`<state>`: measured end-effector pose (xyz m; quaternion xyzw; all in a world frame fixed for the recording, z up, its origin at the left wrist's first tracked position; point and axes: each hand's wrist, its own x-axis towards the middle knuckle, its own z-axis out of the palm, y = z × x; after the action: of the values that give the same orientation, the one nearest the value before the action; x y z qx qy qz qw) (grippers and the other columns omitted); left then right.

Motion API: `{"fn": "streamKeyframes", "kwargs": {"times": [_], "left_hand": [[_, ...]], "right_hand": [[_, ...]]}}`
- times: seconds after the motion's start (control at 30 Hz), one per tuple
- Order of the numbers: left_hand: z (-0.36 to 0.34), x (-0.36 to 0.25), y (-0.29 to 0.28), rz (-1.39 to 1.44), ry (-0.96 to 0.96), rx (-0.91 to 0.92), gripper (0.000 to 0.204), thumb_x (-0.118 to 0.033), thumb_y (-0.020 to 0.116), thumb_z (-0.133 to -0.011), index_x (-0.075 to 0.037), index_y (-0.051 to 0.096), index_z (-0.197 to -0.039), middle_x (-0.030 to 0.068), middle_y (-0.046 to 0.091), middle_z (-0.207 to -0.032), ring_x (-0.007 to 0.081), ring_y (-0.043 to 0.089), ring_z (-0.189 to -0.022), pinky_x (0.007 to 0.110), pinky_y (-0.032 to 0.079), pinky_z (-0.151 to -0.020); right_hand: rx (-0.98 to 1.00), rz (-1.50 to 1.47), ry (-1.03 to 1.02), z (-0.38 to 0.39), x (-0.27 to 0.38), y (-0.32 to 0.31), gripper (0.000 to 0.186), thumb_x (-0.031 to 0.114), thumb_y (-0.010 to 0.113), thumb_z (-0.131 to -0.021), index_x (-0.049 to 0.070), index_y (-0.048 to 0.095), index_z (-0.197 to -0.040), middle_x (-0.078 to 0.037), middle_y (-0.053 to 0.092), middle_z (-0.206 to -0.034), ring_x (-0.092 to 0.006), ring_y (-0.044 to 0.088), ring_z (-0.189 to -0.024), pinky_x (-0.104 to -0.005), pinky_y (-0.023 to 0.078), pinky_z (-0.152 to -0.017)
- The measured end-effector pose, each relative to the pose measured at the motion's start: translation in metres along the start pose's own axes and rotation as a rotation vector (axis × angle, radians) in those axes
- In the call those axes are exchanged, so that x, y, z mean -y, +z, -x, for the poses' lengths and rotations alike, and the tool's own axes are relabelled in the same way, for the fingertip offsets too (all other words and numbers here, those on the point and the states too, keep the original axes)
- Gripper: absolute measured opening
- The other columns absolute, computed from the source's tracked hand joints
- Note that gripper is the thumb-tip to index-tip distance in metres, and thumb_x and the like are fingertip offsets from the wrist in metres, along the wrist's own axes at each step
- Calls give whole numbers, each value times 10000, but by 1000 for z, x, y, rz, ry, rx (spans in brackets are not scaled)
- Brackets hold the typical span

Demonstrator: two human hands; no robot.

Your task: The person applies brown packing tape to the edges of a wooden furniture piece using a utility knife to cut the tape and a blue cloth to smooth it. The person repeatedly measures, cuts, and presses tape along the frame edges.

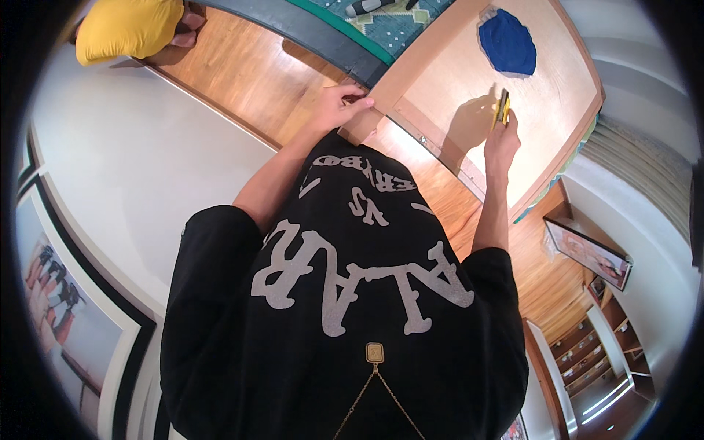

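My right hand is closed around a slim yellow and dark tool that looks like a utility knife, its dark end pointing away from me. It is held over a pale framed wooden panel, on which its shadow falls. Further along the panel is a dark blue, roundish patch with a ragged pale edge; I cannot tell whether it is cloth or a hole. My left hand grips the panel's near left corner, fingers curled and partly hidden, thumb along the edge.
A dark bed frame with green patterned bedding adjoins the panel. A yellow cushion-like thing lies at the far left by the wooden floor. Framed pictures and open shelving stand at the right. A curtain hangs there.
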<state>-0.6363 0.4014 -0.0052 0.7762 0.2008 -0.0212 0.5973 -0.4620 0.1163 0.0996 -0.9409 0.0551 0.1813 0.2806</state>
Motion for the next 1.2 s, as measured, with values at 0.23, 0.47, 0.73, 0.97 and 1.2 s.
{"fn": "streamKeyframes", "kwargs": {"times": [0.23, 0.47, 0.73, 0.97, 1.2], "left_hand": [[19, 16, 27, 175, -53, -212, 465, -381, 724, -855, -48, 670, -1175, 129, 702, -967, 184, 654, -805, 307, 517, -747], [31, 27, 39, 288, -56, -191, 549, -382, 775, -812, -116, 637, -1272, 124, 698, -956, 177, 645, -843, 305, 512, -773], [31, 30, 39, 260, -87, -199, 546, -396, 789, -793, -159, 654, -1267, 122, 700, -889, 170, 636, -802, 294, 507, -738], [30, 34, 40, 222, -38, -218, 541, -403, 789, -790, -172, 661, -1262, 125, 700, -880, 179, 642, -806, 304, 509, -741], [28, 42, 43, 255, -49, -204, 546, -414, 787, -789, -175, 660, -1263, 142, 707, -899, 191, 657, -826, 309, 511, -752]], "right_hand": [[415, -665, -282, 54, 20, 41, 546, 9, 557, -932, -11, 399, -1454, -137, 647, -1119, -132, 629, -813, -248, 517, -760], [217, -20, -958, 70, 16, 77, 394, 50, 709, -830, 28, 623, -1214, -172, 688, -1096, -321, 682, -937, -372, 561, -791], [242, 33, -1073, 66, 15, 74, 399, 15, 703, -809, 31, 625, -1201, -155, 679, -1114, -325, 669, -952, -383, 560, -791], [243, 80, -1068, 72, 21, 72, 402, -4, 693, -822, 3, 615, -1216, -206, 668, -1128, -357, 675, -959, -386, 559, -815], [239, 157, -1046, 78, 2, 64, 415, 38, 665, -843, 28, 581, -1249, -194, 646, -1164, -364, 659, -888, -407, 560, -751]]}}
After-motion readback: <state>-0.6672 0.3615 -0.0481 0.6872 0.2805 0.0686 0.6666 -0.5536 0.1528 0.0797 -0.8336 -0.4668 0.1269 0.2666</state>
